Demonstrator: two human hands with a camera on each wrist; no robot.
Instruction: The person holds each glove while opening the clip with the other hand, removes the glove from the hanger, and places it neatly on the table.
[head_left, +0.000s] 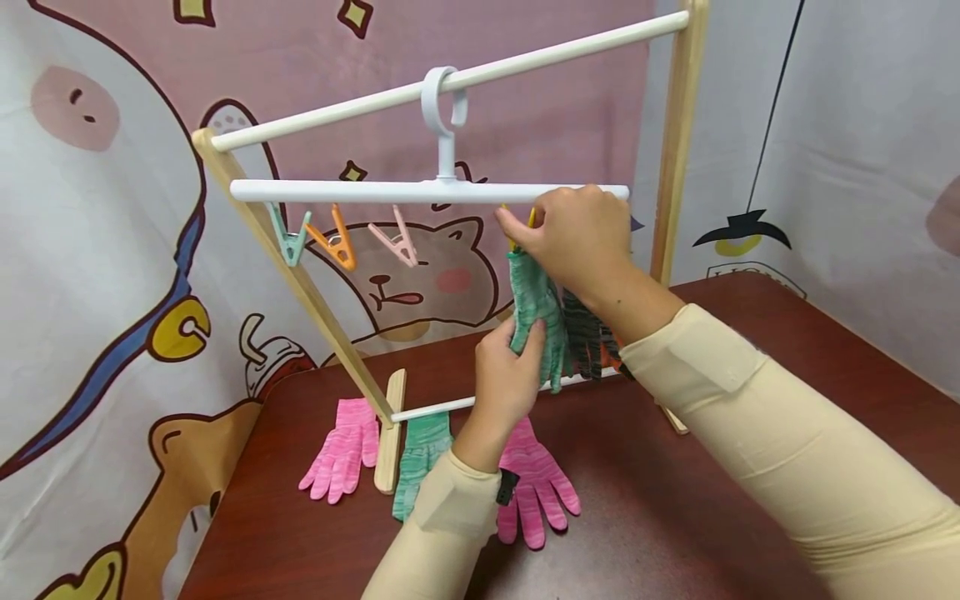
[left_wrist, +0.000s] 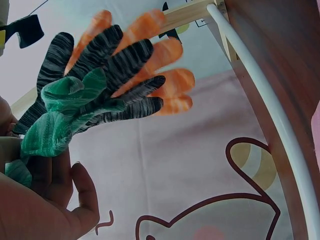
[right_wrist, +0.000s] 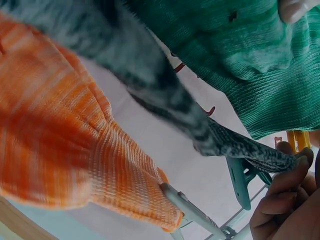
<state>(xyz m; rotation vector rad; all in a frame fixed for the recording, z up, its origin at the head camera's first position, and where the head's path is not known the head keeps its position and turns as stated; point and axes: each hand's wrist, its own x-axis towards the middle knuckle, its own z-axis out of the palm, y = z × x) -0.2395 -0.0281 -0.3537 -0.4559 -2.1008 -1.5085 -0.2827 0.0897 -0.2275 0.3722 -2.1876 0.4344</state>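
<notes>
Green knit makes up the glove (head_left: 534,287) held beneath a white hanger (head_left: 352,192), its cuff uppermost and its fingers dangling. The left hand (head_left: 508,371) has its grip clamped on this glove, thumb on the near face. Higher up, the right hand (head_left: 585,237) has its grip clamped on a yellow clip (right_wrist: 299,140) at the cuff, just under the hanger bar; whether the clip bites the fabric is hidden by the fingers.

Beside the green glove hang a black-and-grey glove (left_wrist: 54,57) and, past it, an orange glove (right_wrist: 50,130). A pale clip (right_wrist: 192,210) pinches the orange cuff, and a dark green clip (right_wrist: 238,185) sits by the black-and-grey one. Along the hanger's other half are a mint clip (head_left: 292,246), an orange clip (head_left: 341,246) and a pink clip (head_left: 403,243), with nothing between their jaws.

The hanger hooks over the top rod (head_left: 322,111) of a wooden rack (head_left: 303,287), which stands on a reddish-brown surface (head_left: 675,517). Near its foot lie a pink glove (head_left: 345,450), a second green glove (head_left: 426,442) and another pink glove (head_left: 534,475), partly behind the left forearm.
</notes>
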